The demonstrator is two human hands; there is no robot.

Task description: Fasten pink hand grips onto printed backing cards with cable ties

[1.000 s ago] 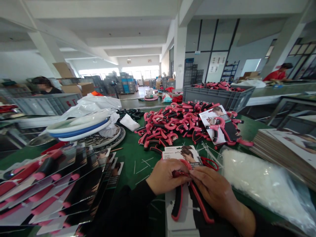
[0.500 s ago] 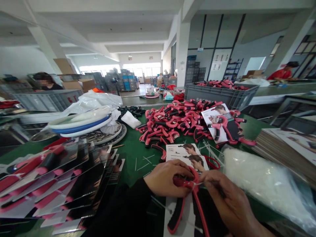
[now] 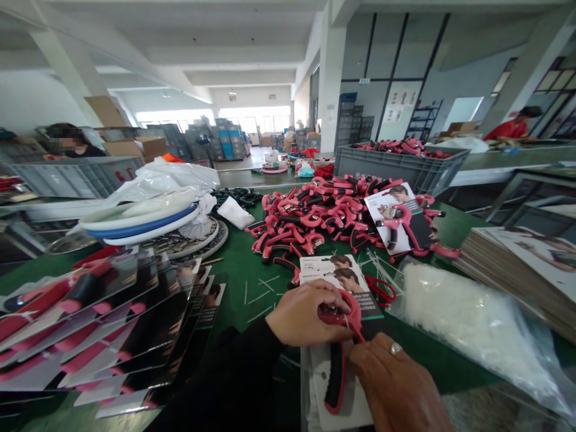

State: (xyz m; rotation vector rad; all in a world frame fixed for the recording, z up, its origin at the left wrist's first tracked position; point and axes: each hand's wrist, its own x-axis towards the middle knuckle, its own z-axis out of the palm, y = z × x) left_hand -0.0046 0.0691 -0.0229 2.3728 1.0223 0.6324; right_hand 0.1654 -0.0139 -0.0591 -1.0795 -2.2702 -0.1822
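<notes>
My left hand [image 3: 302, 315] presses down on the top of a red and black hand gripper [image 3: 338, 360] that lies on a printed backing card [image 3: 342, 276] at the table's near edge. My right hand [image 3: 396, 390], with a ring on one finger, sits just to the right and lower, its fingers closed at the gripper's handle; a thin white tie seems pinched there, but it is hard to make out. Loose white ties [image 3: 265, 294] lie scattered on the green tabletop [image 3: 243, 270].
A heap of red hand grippers [image 3: 315, 219] lies mid-table, one carded gripper [image 3: 400, 219] propped on it. Stacked packed cards [image 3: 90, 324] fill the left, card stacks [image 3: 522, 264] the right, a clear bag of ties [image 3: 472, 324] beside my right hand. Grey crates and other workers stand behind.
My right hand has drawn back toward me and lower, away from the gripper's top. My left hand stays on the gripper. The card shows more.
</notes>
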